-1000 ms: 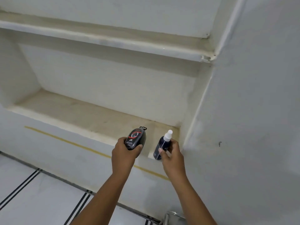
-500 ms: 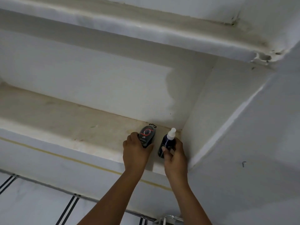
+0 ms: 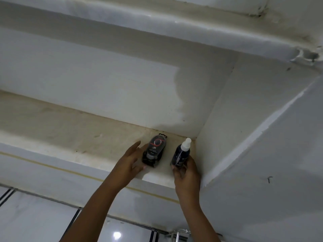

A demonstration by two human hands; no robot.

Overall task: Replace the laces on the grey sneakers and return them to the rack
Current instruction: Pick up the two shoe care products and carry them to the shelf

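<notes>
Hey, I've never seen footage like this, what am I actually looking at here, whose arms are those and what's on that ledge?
There is no machine here. A camera worn on a person's head looks out over their own two bare arms. They reach up to a stained white shelf set into the wall. Two things stand in its right corner: a dark shoe-polish sponge pack and a dark spray bottle with a white nozzle. The left hand has straight fingers beside the pack, its thumb near the pack's base. The right hand curls round the bottle's lower part.
</notes>
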